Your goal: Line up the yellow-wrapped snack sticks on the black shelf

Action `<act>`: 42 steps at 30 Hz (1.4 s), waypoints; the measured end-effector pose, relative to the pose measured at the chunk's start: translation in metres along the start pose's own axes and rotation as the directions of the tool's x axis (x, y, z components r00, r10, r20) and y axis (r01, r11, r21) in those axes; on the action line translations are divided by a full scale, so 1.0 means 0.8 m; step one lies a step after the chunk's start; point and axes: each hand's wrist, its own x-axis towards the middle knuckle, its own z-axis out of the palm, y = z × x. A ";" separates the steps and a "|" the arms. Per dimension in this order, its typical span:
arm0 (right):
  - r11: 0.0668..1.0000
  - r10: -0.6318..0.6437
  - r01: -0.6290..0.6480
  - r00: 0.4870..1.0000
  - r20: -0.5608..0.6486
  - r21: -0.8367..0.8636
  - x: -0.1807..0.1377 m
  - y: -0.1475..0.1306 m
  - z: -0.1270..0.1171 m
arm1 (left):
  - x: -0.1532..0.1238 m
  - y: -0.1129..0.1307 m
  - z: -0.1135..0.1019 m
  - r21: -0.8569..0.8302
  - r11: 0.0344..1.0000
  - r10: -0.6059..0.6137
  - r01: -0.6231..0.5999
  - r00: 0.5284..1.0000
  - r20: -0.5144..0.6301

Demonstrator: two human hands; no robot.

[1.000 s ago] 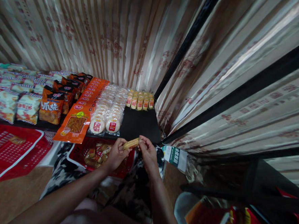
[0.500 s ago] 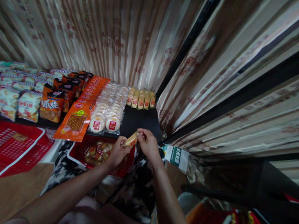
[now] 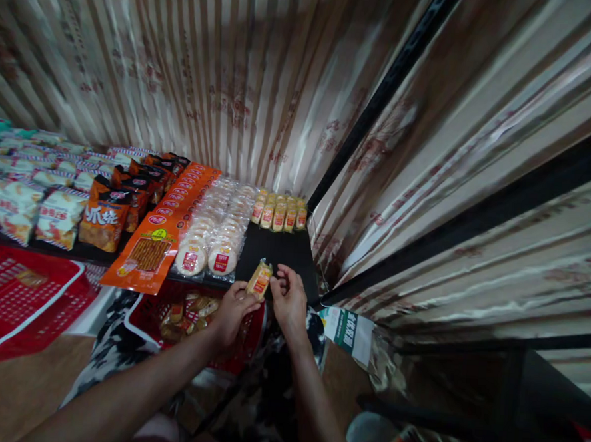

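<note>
At the left, the orange bags (image 3: 157, 239) and the clear-wrapped round crackers (image 3: 209, 242) lay on the table (image 3: 284, 250) much as they had a second earlier. The red basket (image 3: 146, 308) also stayed just before the table's near edge, with more wrapped pieces (image 3: 184, 314) in it.

The left hand (image 3: 234, 312) pinched one small yellow packet (image 3: 259, 282) between thumb and fingers. That packet had lain nearly level between both hands; now it had been turned up on end, its red-and-orange label toward the wearer. To its right, the right hand (image 3: 289, 299) had opened out from its pinch on the far end, its fingers loosely bent and spread. This left the packet, as far as could be judged, borne by the left grip alone.

The packet's lower end sat at the left thumb and fingertips, and its upper end rose free, tilted a little to the right. The right fingertips stood just beside it; whether they touched could not be told. Beyond, well apart from the hands, similar yellow packets (image 3: 278, 213) stood in rows toward the table's back.
</note>
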 end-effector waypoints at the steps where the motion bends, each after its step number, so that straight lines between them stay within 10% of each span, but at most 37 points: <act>1: 1.000 0.022 -0.022 1.000 0.001 -0.011 -0.001 0.004 0.001 | 0.002 0.001 0.001 -0.016 1.000 0.003 -0.003 1.000 0.002; 8: 0.953 0.102 -0.164 0.966 0.238 0.257 -0.002 0.020 0.010 | 0.016 0.008 0.020 -0.021 0.999 0.027 -0.026 0.999 0.032; 24: 0.905 0.186 -0.207 0.978 0.091 0.371 0.058 0.031 0.007 | 0.075 0.019 0.058 0.498 0.859 0.172 -0.121 0.983 -0.058; 42: 0.986 0.157 -0.147 0.978 -0.138 0.081 0.124 0.093 0.018 | 0.149 -0.001 0.088 0.624 0.721 0.378 -0.302 0.926 0.012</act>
